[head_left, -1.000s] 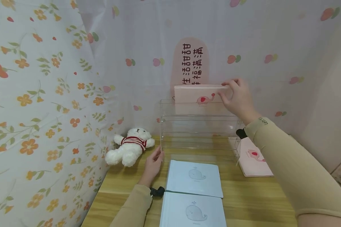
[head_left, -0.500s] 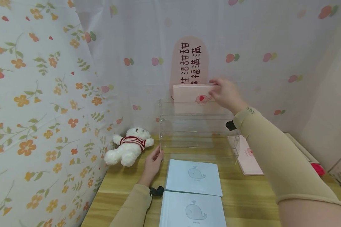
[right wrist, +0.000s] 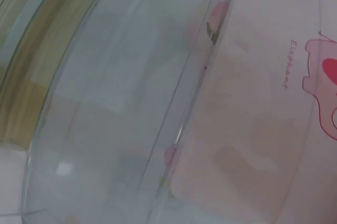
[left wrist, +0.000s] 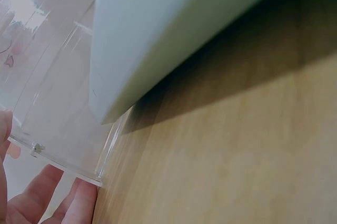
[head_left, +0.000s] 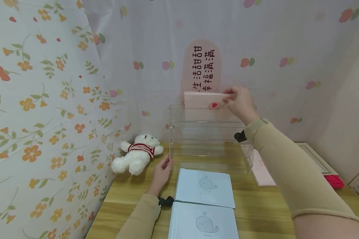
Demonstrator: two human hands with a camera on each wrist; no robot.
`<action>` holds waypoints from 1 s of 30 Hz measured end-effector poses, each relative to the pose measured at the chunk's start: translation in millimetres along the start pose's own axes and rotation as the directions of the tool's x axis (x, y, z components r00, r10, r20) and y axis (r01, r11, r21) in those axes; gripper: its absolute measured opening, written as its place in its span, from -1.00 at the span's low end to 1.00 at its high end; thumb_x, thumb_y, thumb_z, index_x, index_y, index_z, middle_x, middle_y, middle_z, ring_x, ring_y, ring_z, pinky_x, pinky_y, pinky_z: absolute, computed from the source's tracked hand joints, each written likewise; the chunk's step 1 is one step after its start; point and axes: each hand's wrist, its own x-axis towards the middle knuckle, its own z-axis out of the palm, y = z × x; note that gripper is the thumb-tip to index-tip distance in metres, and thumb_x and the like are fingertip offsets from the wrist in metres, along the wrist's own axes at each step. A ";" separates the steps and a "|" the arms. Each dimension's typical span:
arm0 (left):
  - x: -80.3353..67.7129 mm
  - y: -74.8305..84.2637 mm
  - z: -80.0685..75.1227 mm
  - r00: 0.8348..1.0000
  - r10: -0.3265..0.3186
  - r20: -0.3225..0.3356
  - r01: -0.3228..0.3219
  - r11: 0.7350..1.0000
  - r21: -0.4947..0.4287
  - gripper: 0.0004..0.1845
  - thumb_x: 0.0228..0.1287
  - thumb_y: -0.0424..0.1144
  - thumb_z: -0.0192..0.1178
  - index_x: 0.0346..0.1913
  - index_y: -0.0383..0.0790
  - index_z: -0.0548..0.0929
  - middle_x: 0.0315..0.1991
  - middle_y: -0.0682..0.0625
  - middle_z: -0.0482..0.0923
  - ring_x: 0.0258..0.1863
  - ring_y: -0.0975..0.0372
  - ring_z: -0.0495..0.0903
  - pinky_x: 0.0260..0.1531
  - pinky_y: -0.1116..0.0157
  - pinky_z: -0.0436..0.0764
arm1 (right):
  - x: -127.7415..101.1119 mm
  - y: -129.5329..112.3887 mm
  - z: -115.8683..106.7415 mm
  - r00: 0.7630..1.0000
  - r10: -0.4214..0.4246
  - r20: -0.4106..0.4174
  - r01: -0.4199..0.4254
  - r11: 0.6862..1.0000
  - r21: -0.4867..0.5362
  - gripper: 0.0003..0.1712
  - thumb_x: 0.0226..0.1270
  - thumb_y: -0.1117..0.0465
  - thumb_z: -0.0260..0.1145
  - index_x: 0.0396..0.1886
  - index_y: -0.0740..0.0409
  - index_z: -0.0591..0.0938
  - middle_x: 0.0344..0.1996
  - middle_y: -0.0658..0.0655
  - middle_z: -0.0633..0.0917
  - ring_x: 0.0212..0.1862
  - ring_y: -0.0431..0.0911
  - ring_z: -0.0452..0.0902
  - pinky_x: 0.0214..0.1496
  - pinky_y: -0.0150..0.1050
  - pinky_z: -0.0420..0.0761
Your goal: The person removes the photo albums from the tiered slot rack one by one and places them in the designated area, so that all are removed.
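A clear acrylic rack with several tiers stands on the wooden table, against the curtain. In its top tier a pink notebook with a red elephant stands upright, its lower part behind the clear front panel. My right hand pinches the notebook's top edge right of the middle. Below the elephant, the right wrist view shows the pink cover behind the panel; the hand is out of that view. My left hand grips the rack's lower left side edge, with the thumb and fingers on opposite sides of the clear panel.
Two pale blue books with whales lie in front of the rack. A white teddy bear lies at left. Right of the rack are another pink notebook, partly behind my right arm, a pale frame and a red item.
My right hand has slid left along the notebook's top edge. The notebook sits slightly lower in the top tier. My left hand has stayed on the rack's side.
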 end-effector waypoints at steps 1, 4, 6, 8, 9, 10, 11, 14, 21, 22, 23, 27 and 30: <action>-0.3 0.3 0.2 1.000 0.004 -0.001 -0.004 1.000 -0.002 -0.48 0.51 -0.15 0.20 0.46 -0.07 0.48 0.27 -0.21 0.63 0.20 -0.05 0.66 0.10 0.10 0.70 | -0.3 -0.1 1.3 1.000 0.000 -0.014 0.000 1.000 0.005 -0.72 0.43 0.29 0.32 0.10 0.11 0.67 0.15 0.19 0.60 0.30 0.06 0.43 0.28 0.04 0.50; -1.2 0.9 0.9 1.000 0.003 -0.006 -0.003 1.000 0.005 -0.49 0.51 -0.15 0.20 0.46 -0.05 0.48 0.28 -0.21 0.63 0.20 -0.06 0.66 0.12 0.08 0.69 | -0.6 -1.2 3.9 0.998 -0.007 -0.068 0.007 1.000 0.005 -0.72 0.44 0.31 0.28 0.10 0.14 0.68 0.15 0.20 0.63 0.29 0.07 0.42 0.32 0.04 0.47; -1.2 1.4 1.2 1.000 -0.001 -0.007 0.001 1.000 -0.001 -0.49 0.51 -0.14 0.21 0.46 -0.04 0.48 0.28 -0.20 0.63 0.20 -0.05 0.65 0.14 0.05 0.68 | -0.7 -3.4 3.0 0.993 -0.013 -0.114 0.013 1.000 0.000 -0.72 0.45 0.31 0.27 0.09 0.14 0.69 0.14 0.21 0.65 0.27 0.09 0.40 0.40 0.06 0.39; -0.8 2.1 1.3 1.000 -0.006 -0.006 0.006 1.000 -0.010 -0.48 0.50 -0.13 0.21 0.46 -0.02 0.48 0.28 -0.19 0.63 0.21 -0.04 0.65 0.15 0.04 0.68 | -1.7 -6.8 -0.3 0.986 -0.032 -0.166 0.031 0.999 -0.004 -0.73 0.45 0.28 0.27 0.08 0.15 0.70 0.13 0.21 0.65 0.27 0.11 0.36 0.44 0.08 0.34; -0.7 2.4 1.2 1.000 -0.008 -0.005 0.007 1.000 -0.014 -0.49 0.50 -0.13 0.21 0.46 -0.01 0.49 0.28 -0.19 0.63 0.21 -0.04 0.65 0.15 0.03 0.68 | -2.4 -8.7 -2.4 0.981 -0.040 -0.190 0.040 0.999 -0.001 -0.74 0.45 0.28 0.26 0.07 0.15 0.70 0.12 0.21 0.65 0.26 0.11 0.36 0.44 0.08 0.35; -0.4 2.4 1.1 1.000 -0.005 -0.004 0.005 1.000 -0.019 -0.49 0.50 -0.13 0.21 0.45 -0.01 0.49 0.28 -0.20 0.63 0.21 -0.04 0.65 0.14 0.03 0.68 | -3.5 -10.9 -4.9 0.976 -0.047 -0.212 0.049 0.999 0.002 -0.74 0.46 0.27 0.26 0.06 0.15 0.71 0.10 0.21 0.65 0.24 0.11 0.36 0.43 0.07 0.36; -0.2 2.6 1.0 1.000 0.000 -0.003 0.000 1.000 -0.020 -0.50 0.51 -0.14 0.21 0.45 -0.01 0.49 0.27 -0.21 0.63 0.21 -0.04 0.65 0.14 0.03 0.68 | -4.7 -12.9 -7.4 0.971 -0.055 -0.234 0.058 0.998 0.008 -0.75 0.46 0.26 0.26 0.05 0.15 0.71 0.08 0.21 0.65 0.22 0.11 0.36 0.39 0.05 0.38; -0.1 2.4 -0.2 1.000 -0.001 -0.001 0.001 1.000 -0.021 -0.51 0.51 -0.14 0.21 0.44 0.02 0.51 0.27 -0.20 0.63 0.20 -0.02 0.65 0.12 0.06 0.69 | -10.1 -17.1 -14.5 0.951 -0.077 -0.298 0.090 0.995 0.031 -0.77 0.44 0.24 0.29 0.00 0.15 0.73 0.00 0.21 0.63 0.17 0.11 0.36 0.29 0.00 0.41; 0.5 0.1 -0.7 1.000 -0.003 -0.001 0.003 1.000 -0.014 -0.48 0.50 -0.11 0.21 0.46 -0.02 0.48 0.26 -0.16 0.65 0.20 -0.04 0.65 0.12 0.06 0.69 | -30.7 -16.6 -34.8 0.897 -0.130 -0.422 0.165 0.985 0.048 -0.82 0.39 0.25 0.34 -0.08 0.10 0.77 -0.14 0.08 0.57 0.03 -0.11 0.29 0.06 -0.22 0.28; 0.6 -0.2 -0.7 1.000 -0.003 0.000 0.003 1.000 -0.011 -0.48 0.50 -0.11 0.21 0.46 -0.02 0.48 0.26 -0.16 0.65 0.20 -0.04 0.65 0.13 0.05 0.69 | -34.3 -15.3 -37.7 0.890 -0.141 -0.433 0.174 0.984 0.037 -0.82 0.38 0.25 0.34 -0.09 0.10 0.77 -0.16 0.06 0.57 0.00 -0.17 0.27 0.04 -0.24 0.26; 0.7 -0.3 -0.7 1.000 -0.003 0.000 0.003 1.000 -0.012 -0.48 0.50 -0.11 0.21 0.46 -0.02 0.48 0.26 -0.15 0.65 0.21 -0.04 0.65 0.13 0.05 0.69 | -38.5 -13.8 -40.5 0.886 -0.148 -0.440 0.182 0.983 0.036 -0.83 0.37 0.26 0.35 -0.10 0.10 0.78 -0.17 0.03 0.56 -0.02 -0.24 0.24 0.02 -0.27 0.23; 0.9 -0.2 -0.4 1.000 0.001 0.001 -0.001 1.000 -0.004 -0.49 0.52 -0.11 0.20 0.46 -0.02 0.48 0.27 -0.15 0.64 0.21 -0.02 0.65 0.12 0.07 0.69 | -55.1 -4.6 -49.0 0.883 -0.170 -0.437 0.197 0.980 0.016 -0.85 0.35 0.27 0.37 -0.13 0.14 0.77 -0.22 0.01 0.55 -0.10 -0.38 0.14 -0.03 -0.28 0.18; 0.6 -1.1 -0.1 1.000 0.001 -0.004 -0.001 1.000 0.000 -0.49 0.51 -0.10 0.20 0.46 -0.01 0.49 0.27 -0.16 0.64 0.21 -0.02 0.65 0.12 0.08 0.69 | -67.9 5.7 -52.2 0.899 -0.180 -0.399 0.193 0.981 -0.010 -0.85 0.34 0.26 0.39 -0.14 0.16 0.77 -0.23 0.08 0.57 -0.13 -0.32 0.16 -0.05 -0.23 0.17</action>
